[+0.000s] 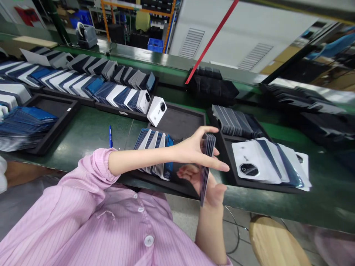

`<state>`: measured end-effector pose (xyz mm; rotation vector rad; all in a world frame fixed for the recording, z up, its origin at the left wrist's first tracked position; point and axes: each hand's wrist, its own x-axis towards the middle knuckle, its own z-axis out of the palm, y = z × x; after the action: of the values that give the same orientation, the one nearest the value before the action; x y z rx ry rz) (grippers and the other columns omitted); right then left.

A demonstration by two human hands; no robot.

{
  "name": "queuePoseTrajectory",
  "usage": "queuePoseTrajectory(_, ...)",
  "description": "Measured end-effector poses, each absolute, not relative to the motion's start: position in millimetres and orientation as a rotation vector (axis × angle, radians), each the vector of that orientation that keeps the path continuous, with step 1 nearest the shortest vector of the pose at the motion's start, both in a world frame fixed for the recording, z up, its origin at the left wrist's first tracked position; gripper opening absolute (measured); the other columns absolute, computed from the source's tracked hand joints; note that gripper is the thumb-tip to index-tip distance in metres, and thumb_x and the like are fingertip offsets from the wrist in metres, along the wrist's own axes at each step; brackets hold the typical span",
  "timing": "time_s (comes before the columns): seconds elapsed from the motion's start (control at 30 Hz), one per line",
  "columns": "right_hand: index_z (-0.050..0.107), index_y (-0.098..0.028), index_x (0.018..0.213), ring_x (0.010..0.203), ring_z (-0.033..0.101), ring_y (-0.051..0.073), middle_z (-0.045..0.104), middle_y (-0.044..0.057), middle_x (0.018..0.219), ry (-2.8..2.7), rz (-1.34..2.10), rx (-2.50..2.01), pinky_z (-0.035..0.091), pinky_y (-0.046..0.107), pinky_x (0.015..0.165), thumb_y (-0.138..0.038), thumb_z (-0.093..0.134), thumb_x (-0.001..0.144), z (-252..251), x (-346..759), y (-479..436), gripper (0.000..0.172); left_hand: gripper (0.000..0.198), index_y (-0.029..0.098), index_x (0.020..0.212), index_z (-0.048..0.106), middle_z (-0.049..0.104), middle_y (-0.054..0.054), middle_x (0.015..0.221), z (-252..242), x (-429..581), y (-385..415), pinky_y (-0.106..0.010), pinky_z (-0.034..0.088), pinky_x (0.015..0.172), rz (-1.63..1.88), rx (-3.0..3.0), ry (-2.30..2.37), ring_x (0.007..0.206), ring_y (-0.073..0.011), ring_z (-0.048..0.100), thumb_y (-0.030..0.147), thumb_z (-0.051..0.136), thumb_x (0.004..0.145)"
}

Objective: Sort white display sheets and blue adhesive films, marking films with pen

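A thin stack of phone back covers stands upright on edge between my hands, seen nearly edge-on. My left hand reaches across from the left and grips its upper part, thumb on the near side and fingers over the far side. My right hand is below, closed around the lower part, its fingertips showing left of the stack. Beneath and left of them lies a black tray. It holds a leaning row of blue and white covers and white covers with a camera opening at its far corner.
At right, another black tray bears fanned white and blue covers and grey ones. Long rows of covers fill trays at left. A blue pen lies on the green bench. A wooden stool stands lower right.
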<state>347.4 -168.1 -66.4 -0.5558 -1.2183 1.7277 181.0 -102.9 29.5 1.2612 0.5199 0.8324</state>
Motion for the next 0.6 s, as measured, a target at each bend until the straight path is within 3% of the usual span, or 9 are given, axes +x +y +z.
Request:
queuePoseTrajectory(0.1, 0.059, -0.026, 0.129, 0.103, 0.07, 0.035, 0.071, 0.012, 0.114, -1.372, 1.479, -0.838, 0.058, 0.053, 0.091, -0.081, 0.076, 0.061, -57.4, 353.9, -164.6, 0.089, 0.082, 0.025, 0.124, 0.045, 0.06, 0.003, 0.085, 32.6, 174.9, -102.3, -0.035, 0.052, 0.077, 0.88, 1.525, 0.783, 0.078, -0.0179, 0.064, 0.043, 0.091, 0.059)
queuePoseTrajectory(0.17, 0.059, -0.026, 0.123, 0.104, 0.07, 0.034, 0.071, 0.011, 0.113, -1.34, 1.408, -1.016, 0.058, 0.053, 0.093, -0.072, 0.081, 0.063, -57.3, 346.9, -160.8, 0.079, 0.07, 0.024, 0.115, 0.048, 0.059, 0.004, 0.079, 28.1, 175.1, -96.4, -0.032, 0.051, 0.07, 0.801, 1.596, 0.897, 0.069, -0.0163, 0.062, 0.054, 0.086, 0.064)
queuePoseTrajectory(0.23, 0.061, -0.024, 0.109, 0.093, 0.072, 0.03, 0.072, 0.009, 0.104, -1.243, 1.397, -1.167, 0.06, 0.049, 0.089, -0.065, 0.083, 0.067, -60.6, 335.5, -154.7, 0.063, 0.072, 0.023, 0.116, 0.047, 0.062, 0.003, 0.081, 20.5, 176.1, -86.5, -0.032, 0.051, 0.068, 0.673, 1.626, 0.991, 0.068, -0.0185, 0.064, 0.063, 0.08, 0.067)
queuePoseTrajectory(0.33, 0.061, -0.022, 0.102, 0.068, 0.068, 0.02, 0.067, 0.002, 0.082, -1.149, 1.454, -1.266, 0.063, 0.042, 0.074, -0.067, 0.078, 0.069, -69.2, 319.6, -143.7, 0.059, 0.078, 0.02, 0.133, 0.043, 0.07, -0.01, 0.11, 12.5, 170.1, -69.9, -0.037, 0.053, 0.086, 0.503, 1.713, 1.132, 0.099, -0.0277, 0.07, 0.07, 0.067, 0.078)
queuePoseTrajectory(0.43, 0.059, -0.022, 0.105, 0.053, 0.058, 0.014, 0.059, -0.004, 0.069, -1.143, 1.435, -1.304, 0.06, 0.035, 0.058, -0.069, 0.071, 0.074, -80.4, 309.9, -136.8, 0.058, 0.081, 0.011, 0.149, 0.031, 0.052, -0.024, 0.147, 16.0, 150.9, -65.8, -0.041, 0.044, 0.107, 0.489, 1.91, 1.288, 0.135, -0.0322, 0.054, 0.066, 0.048, 0.092)
queuePoseTrajectory(0.5, 0.057, -0.022, 0.101, 0.049, 0.055, 0.013, 0.056, -0.006, 0.066, -1.155, 1.383, -1.34, 0.056, 0.031, 0.052, -0.066, 0.073, 0.073, -87.4, 306.7, -136.0, 0.055, 0.076, 0.007, 0.147, 0.038, 0.049, -0.025, 0.15, 21.1, 135.2, -76.8, -0.044, 0.039, 0.112, 0.463, 2.099, 1.357, 0.139, -0.0338, 0.049, 0.062, 0.048, 0.096)
queuePoseTrajectory(0.6, 0.056, -0.022, 0.1, 0.055, 0.059, 0.015, 0.059, -0.004, 0.069, -1.188, 1.298, -1.368, 0.055, 0.03, 0.054, -0.063, 0.077, 0.07, -92.6, 307.0, -138.1, 0.056, 0.062, 0.008, 0.13, 0.058, 0.062, -0.021, 0.137, 19.9, 118.0, -111.6, -0.053, 0.033, 0.117, 0.272, 2.375, 1.336, 0.131, -0.0349, 0.056, 0.057, 0.059, 0.093)
